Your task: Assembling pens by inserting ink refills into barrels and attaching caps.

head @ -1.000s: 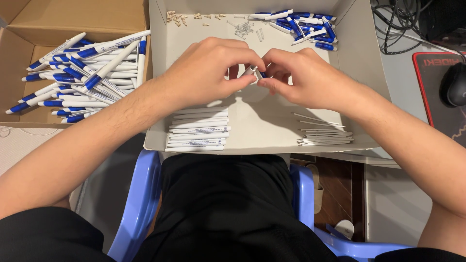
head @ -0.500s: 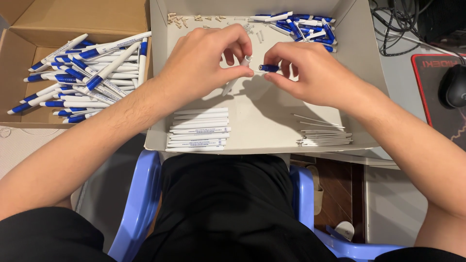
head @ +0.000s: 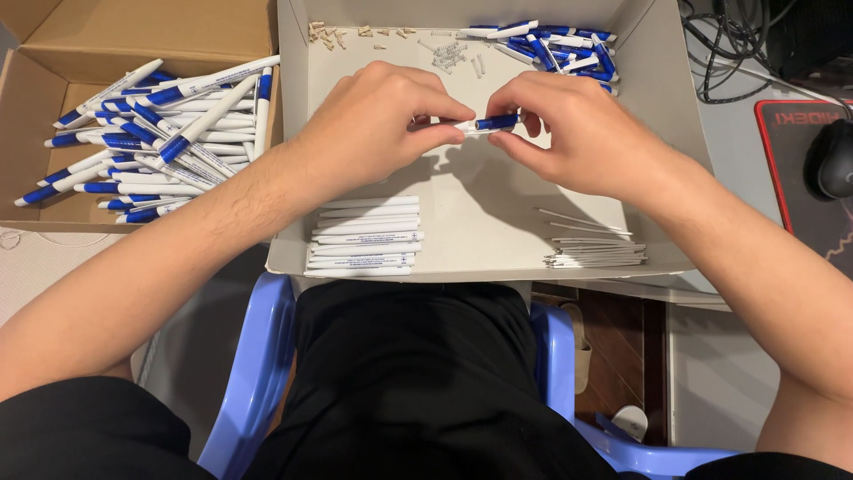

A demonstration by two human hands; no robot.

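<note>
My left hand (head: 373, 124) and my right hand (head: 569, 124) meet over the middle of a shallow grey cardboard tray (head: 675, 133). Together they hold a white and blue pen (head: 484, 124) lying level between them. The left fingers pinch its white end, the right fingers grip its blue end. Below the left hand lies a stack of white pen barrels (head: 364, 236). Thin white refills (head: 595, 249) lie below the right hand. Blue pen parts (head: 560, 40), small springs (head: 449, 53) and tiny beige pieces (head: 333, 34) sit along the tray's far edge.
A brown cardboard box (head: 53, 53) on the left holds several finished white and blue pens (head: 151, 133). A red-edged mouse pad (head: 800, 187) with a black mouse (head: 835, 160) and cables (head: 720, 44) lie on the right. I sit on a light blue plastic chair (head: 258, 373).
The two hands have drawn slightly apart, and the pen between them now shows at fuller length, white end left and blue end right.
</note>
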